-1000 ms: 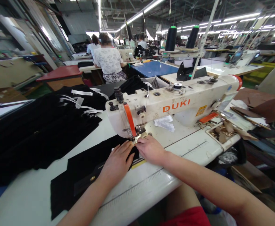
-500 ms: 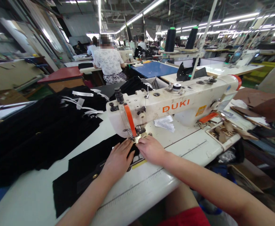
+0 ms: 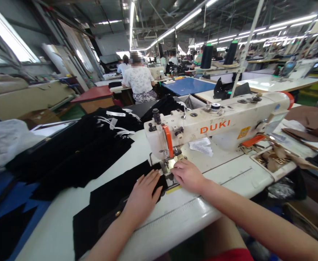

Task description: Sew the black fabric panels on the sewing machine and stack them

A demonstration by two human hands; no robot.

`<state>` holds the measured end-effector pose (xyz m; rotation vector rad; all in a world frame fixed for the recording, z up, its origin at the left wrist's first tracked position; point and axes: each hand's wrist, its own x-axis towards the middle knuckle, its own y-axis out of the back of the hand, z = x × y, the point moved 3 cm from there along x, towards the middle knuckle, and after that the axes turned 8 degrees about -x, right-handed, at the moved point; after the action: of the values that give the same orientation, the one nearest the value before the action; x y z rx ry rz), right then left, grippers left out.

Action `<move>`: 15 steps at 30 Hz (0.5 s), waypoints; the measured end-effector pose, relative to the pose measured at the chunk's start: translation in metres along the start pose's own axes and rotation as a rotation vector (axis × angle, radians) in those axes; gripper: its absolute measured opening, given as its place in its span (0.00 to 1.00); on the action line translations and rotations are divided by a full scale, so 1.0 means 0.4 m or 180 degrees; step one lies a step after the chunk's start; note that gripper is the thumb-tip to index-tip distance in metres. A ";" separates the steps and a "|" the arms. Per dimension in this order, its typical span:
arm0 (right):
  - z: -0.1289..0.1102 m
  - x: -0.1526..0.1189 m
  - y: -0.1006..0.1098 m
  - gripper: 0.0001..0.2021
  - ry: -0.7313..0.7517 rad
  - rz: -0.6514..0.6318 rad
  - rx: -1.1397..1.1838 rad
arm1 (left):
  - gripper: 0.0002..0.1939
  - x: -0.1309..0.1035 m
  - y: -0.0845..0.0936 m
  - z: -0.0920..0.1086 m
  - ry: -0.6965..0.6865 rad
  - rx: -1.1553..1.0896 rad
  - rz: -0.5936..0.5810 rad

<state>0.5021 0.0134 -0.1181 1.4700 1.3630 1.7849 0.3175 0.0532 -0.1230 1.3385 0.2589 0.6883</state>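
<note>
Our black cloth [image 3: 110,192] lies at the sewing machine's [image 3: 191,127] needle end; our left hand [image 3: 145,192] flattens it, fingers nearly together. Our right hand [image 3: 188,175] curls beside that end, any pinch hidden. Uneven pressure could skew the cloth.

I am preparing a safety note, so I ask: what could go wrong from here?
The right hand is close to the lit needle area of the sewing machine, so an injury seems possible. Only the left hand clearly rests on the black fabric, so it might twist.
</note>
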 end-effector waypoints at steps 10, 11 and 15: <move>-0.007 -0.014 0.000 0.10 0.0040 0.0186 0.0278 | 0.38 -0.296 0.114 -0.020 0.0137 0.0751 0.0163; -0.009 -0.015 0.000 0.11 0.0055 0.0211 0.0300 | 0.34 -0.327 0.110 -0.033 0.0138 0.0809 0.0046; -0.013 -0.017 -0.002 0.11 0.0080 0.0264 0.0374 | 0.27 -0.376 0.150 -0.116 0.0547 0.0856 -0.0034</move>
<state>0.4993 0.0062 -0.1216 1.5917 1.4614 1.8069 0.1566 0.0058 -0.1083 1.5334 0.5108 0.7808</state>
